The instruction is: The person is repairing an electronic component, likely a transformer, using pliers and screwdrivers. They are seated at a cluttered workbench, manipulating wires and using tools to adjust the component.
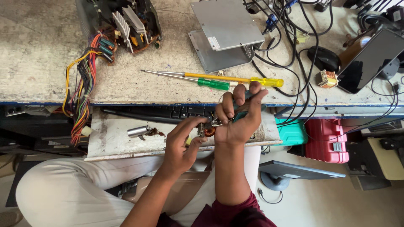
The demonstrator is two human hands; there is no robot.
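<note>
While the left hand (182, 145) pinches a small copper-wound coil (206, 130) above the pull-out shelf (109, 134), the right hand (240, 115) squeezes what seems to be pliers (219, 122) onto it; a slip could pinch fingers.

I sat at a worn, stained workbench (38, 38) with a blue front edge, a pull-out shelf (111, 145) under it, over a pale floor (336, 206) in daylight.
</note>
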